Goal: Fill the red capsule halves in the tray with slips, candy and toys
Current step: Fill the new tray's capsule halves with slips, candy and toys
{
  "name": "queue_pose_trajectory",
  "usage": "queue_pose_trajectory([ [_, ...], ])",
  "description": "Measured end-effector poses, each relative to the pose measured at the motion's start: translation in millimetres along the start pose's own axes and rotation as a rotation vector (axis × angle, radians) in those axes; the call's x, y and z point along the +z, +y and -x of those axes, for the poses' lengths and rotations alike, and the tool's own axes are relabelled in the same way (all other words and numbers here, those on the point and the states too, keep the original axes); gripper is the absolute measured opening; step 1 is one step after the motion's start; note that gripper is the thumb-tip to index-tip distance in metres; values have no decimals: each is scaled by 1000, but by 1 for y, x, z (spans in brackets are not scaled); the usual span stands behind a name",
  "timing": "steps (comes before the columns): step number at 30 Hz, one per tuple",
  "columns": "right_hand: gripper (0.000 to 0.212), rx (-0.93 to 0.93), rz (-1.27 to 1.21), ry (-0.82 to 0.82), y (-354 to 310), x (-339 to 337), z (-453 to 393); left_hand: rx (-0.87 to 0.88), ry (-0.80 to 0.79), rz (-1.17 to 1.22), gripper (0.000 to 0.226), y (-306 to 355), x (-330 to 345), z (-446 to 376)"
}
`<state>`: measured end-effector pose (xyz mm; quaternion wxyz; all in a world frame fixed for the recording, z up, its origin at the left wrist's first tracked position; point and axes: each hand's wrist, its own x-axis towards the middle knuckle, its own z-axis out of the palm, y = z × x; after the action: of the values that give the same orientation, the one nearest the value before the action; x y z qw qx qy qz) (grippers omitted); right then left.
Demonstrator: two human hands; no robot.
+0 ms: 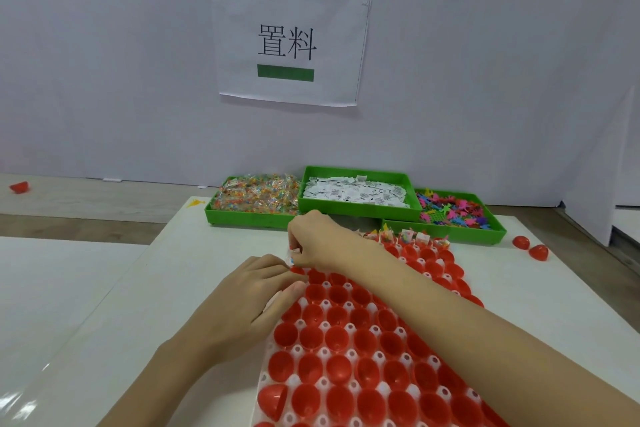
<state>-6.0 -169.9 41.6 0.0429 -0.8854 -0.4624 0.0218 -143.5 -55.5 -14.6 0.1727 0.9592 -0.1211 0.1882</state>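
Observation:
A white tray [325,354] full of open red capsule halves [338,369] runs from the bottom of the view toward the bins. The farthest row of halves [408,240] holds slips and candy. My right hand [320,242] reaches across the tray's far left corner and pinches a small clear candy packet [290,255] above a red half there. My left hand [258,291] rests on the tray's left edge, its fingers pinching small white slips beside that packet. Most of the nearer halves look empty.
Three green bins stand behind the tray: wrapped candy [256,192], white paper slips [355,194] and coloured plastic toys [450,211]. Loose red halves lie at the right [530,246] and far left [19,187]. A paper sign [287,42] hangs on the wall.

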Motion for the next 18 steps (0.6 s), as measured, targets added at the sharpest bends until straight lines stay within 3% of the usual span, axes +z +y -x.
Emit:
queue_pose_trajectory([
  [2, 25, -16, 50, -19, -3, -1, -1, -6, 0, 6, 76, -1, 1, 1],
  [9, 17, -38, -4, -45, 0, -8, -4, -39, -15, 25, 79, 0, 1, 1],
  [18, 16, 94, -232, -174, 10, -25, -2, -48, -13, 48, 73, 0, -1, 0],
])
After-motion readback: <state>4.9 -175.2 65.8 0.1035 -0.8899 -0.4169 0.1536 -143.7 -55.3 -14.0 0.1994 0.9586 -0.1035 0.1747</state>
